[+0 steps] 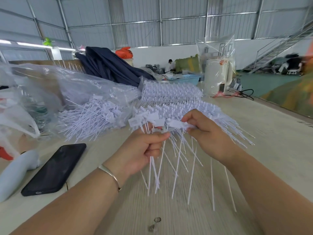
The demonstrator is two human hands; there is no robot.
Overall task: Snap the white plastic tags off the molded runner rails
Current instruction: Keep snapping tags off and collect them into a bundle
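My left hand is closed around a bunch of white plastic tags; their flat heads stick up above my fingers and their thin tails hang down over the table. My right hand pinches the runner rail end with tags still on it, just right of my left thumb. Behind my hands lies a stack of full runner rails. To the left, a pile of loose tags spills from a clear bag.
A black phone lies front left on the pale wooden table, beside a grey-blue handle-shaped object. Clear plastic bags, dark cloth, a blue basket and a wrapped white appliance stand behind.
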